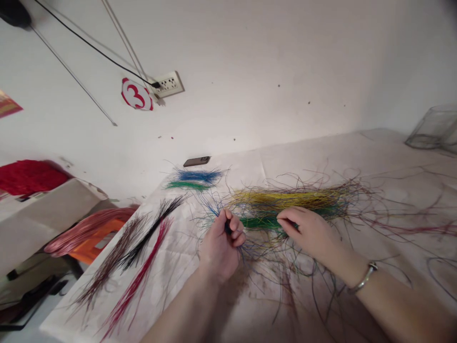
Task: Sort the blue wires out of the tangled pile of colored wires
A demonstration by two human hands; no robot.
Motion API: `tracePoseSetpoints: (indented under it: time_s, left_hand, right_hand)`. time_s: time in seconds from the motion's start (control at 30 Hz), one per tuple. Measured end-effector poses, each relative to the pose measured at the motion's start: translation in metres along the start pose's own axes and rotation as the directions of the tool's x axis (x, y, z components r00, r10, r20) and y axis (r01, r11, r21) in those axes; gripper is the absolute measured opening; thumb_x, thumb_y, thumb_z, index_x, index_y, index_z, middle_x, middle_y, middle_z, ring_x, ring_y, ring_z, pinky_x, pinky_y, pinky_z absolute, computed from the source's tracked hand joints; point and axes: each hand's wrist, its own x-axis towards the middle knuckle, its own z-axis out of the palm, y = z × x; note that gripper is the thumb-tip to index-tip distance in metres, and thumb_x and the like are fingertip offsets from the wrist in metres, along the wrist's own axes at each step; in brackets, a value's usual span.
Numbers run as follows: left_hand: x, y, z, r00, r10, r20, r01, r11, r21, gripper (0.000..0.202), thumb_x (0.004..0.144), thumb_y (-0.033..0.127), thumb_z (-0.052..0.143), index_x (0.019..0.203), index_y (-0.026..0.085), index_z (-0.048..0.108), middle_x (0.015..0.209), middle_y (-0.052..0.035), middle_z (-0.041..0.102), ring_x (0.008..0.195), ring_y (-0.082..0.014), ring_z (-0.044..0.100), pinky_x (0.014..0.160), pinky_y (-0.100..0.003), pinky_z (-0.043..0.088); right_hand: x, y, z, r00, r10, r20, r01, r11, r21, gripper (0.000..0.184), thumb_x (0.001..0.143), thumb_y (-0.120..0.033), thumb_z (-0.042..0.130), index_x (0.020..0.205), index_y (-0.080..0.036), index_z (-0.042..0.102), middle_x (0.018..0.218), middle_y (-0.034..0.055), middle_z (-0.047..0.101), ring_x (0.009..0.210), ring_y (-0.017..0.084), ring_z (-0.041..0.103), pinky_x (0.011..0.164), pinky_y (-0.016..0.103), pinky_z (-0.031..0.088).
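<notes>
A tangled heap of thin coloured wires, mostly yellow and green, lies in the middle of a white-covered table. My left hand is closed in a fist on a small bunch of dark and blue wires at the heap's left end. My right hand rests on the green wires, its fingertips pinching strands; a silver bracelet circles that wrist.
Sorted bundles lie to the left: black, red, brown, and blue over green. A dark phone lies by the wall. Off the table's left edge are a cardboard box and an orange stool. A wire basket stands far right.
</notes>
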Motion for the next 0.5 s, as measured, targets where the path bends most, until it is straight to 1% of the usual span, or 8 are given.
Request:
tracePoseSetpoints:
  time_s: [0.07,0.17,0.23,0.3,0.37,0.43,0.5]
  left_hand:
    - [-0.001,-0.002,0.001,1.0,-0.001,0.007,0.001,1.0,-0.006,0.017,0.087,0.027,0.054,0.075,0.018,0.045,0.06,0.0044,0.032,0.052,-0.0079,0.033,0.045,-0.018,0.027]
    - [-0.001,-0.004,0.001,1.0,0.011,0.017,-0.011,1.0,-0.009,0.018,0.09,0.028,0.049,0.075,0.018,0.045,0.06,0.0039,0.032,0.056,-0.0096,0.037,0.053,-0.021,0.036]
    - [-0.001,-0.005,0.001,1.0,0.009,0.021,-0.009,1.0,-0.002,0.019,0.09,0.028,0.048,0.075,0.018,0.045,0.06,0.0036,0.033,0.059,-0.0104,0.04,0.057,-0.023,0.039]
    - [-0.002,-0.005,0.001,0.999,-0.014,0.036,0.014,1.0,-0.002,0.018,0.091,0.028,0.047,0.075,0.018,0.045,0.061,0.0037,0.033,0.059,-0.0101,0.041,0.057,-0.022,0.04]
    - [-0.002,-0.005,0.0,0.997,-0.057,0.06,0.058,0.998,-0.01,0.017,0.091,0.027,0.048,0.077,0.017,0.045,0.062,0.0044,0.033,0.053,-0.0072,0.037,0.049,-0.019,0.034]
    - [-0.003,-0.005,-0.001,0.991,-0.105,0.082,0.106,0.994,-0.011,0.015,0.09,0.027,0.05,0.08,0.017,0.046,0.061,0.0058,0.031,0.045,-0.004,0.026,0.041,-0.015,0.023]
    - [-0.003,-0.005,-0.002,0.987,-0.131,0.088,0.131,0.991,0.007,0.017,0.088,0.029,0.053,0.079,0.017,0.045,0.059,0.0072,0.027,0.042,-0.003,0.017,0.038,-0.015,0.012]
  right_hand:
    - [0.001,0.005,0.0,0.997,0.049,-0.055,-0.049,0.999,-0.01,0.015,0.086,-0.019,0.051,0.087,-0.02,0.065,0.085,0.0044,0.067,0.079,0.018,0.061,0.073,0.032,0.049]
    - [0.002,0.014,-0.002,0.988,0.109,-0.113,-0.117,0.991,-0.066,0.016,0.086,-0.021,0.05,0.088,-0.018,0.065,0.087,0.0063,0.067,0.082,0.02,0.061,0.076,0.035,0.048]
    - [0.003,0.019,-0.003,0.984,0.136,-0.111,-0.148,0.983,-0.11,0.016,0.085,-0.02,0.051,0.088,-0.017,0.065,0.089,0.0074,0.066,0.084,0.021,0.06,0.077,0.036,0.048]
    - [0.003,0.024,-0.002,0.984,0.158,-0.083,-0.168,0.975,-0.143,0.015,0.084,-0.019,0.051,0.088,-0.016,0.066,0.088,0.0081,0.066,0.083,0.022,0.06,0.078,0.037,0.048]
    - [0.003,0.028,-0.001,0.985,0.168,-0.045,-0.173,0.973,-0.154,0.016,0.083,-0.017,0.051,0.087,-0.016,0.066,0.087,0.0086,0.066,0.082,0.022,0.06,0.078,0.037,0.048]
    - [0.003,0.031,0.0,0.987,0.157,-0.032,-0.16,0.976,-0.145,0.016,0.082,-0.015,0.052,0.087,-0.016,0.067,0.086,0.0085,0.066,0.082,0.022,0.059,0.079,0.037,0.048]
    - [0.003,0.031,0.001,0.991,0.126,-0.043,-0.131,0.983,-0.126,0.015,0.082,-0.015,0.053,0.087,-0.017,0.066,0.087,0.0077,0.066,0.083,0.022,0.059,0.08,0.038,0.048]
